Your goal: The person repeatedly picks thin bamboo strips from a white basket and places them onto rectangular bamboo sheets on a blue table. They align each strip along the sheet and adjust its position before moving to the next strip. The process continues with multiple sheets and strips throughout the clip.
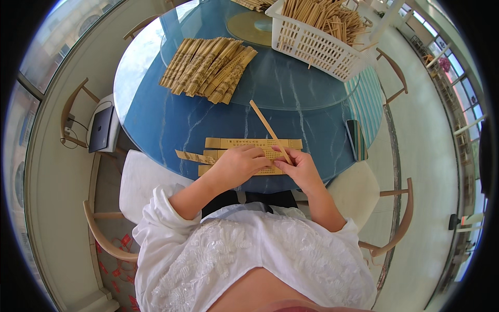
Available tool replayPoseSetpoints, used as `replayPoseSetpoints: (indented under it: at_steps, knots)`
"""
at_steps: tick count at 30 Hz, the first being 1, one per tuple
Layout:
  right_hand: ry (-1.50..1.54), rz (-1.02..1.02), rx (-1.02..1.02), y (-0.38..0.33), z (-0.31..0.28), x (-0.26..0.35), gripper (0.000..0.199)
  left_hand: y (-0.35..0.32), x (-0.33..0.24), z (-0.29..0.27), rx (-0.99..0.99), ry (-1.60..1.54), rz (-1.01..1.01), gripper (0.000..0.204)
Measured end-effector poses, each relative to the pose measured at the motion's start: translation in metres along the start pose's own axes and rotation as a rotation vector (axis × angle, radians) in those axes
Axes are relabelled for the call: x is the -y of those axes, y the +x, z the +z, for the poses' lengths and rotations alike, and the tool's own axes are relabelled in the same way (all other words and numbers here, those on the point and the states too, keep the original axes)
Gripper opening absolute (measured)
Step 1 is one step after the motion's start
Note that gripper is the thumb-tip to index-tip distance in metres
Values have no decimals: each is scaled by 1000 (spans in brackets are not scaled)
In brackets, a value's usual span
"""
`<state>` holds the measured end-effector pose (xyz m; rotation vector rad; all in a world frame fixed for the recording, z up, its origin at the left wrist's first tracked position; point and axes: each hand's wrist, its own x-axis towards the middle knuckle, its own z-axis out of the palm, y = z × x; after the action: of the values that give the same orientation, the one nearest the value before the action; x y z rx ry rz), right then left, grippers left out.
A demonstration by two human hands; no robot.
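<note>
**Chopsticks meeting a paper sleeve at the table edge**

The right hand (304,169) pinched the near end of a pair of chopsticks (269,130), which slanted up and away over the blue table (171,119). The left hand (239,164) lay curled, fingers down, on a tan paper sleeve (234,143) at the near edge of the table; whether it gripped the sleeve or only pressed it could not be told. A few more sleeves (189,156) lay touching under and beside both hands.

The chopsticks looked light, stiff and smooth, so likely to slip if held loosely; the near end seemed the best hold. The sleeve looked thin, soft and easy to crease, best pinched near its open end.

Farther off lay a fanned stack of filled sleeves (208,65) and a white basket (317,44) full of chopsticks. A phone (356,139) rested to the right.
</note>
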<state>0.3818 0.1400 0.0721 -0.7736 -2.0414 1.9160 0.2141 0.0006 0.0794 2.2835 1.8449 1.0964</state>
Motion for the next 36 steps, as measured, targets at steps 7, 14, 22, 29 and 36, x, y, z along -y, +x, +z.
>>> replayPoseSetpoints:
  at_steps: [7, 14, 22, 29, 36]
  knots:
    - [-24, -40, -2, 4, 3, -5, 38, 0, 2, -1, 15, 41, -2, 12]
    - [-136, -59, -34, 7, 4, -4, 39, 2, 6, 2, -25, -19, -14, 9]
    - [-549, -521, -285, -9, -30, 0, 34, 1, 33, -17, 7, -127, -203, 10]
    - [-965, -561, -240, -33, -55, 13, 35, 9, 35, -34, 66, -288, -366, 12]
    - [-1137, -705, -208, -28, -63, 18, 38, 9, 35, -37, 108, -324, -347, 12]
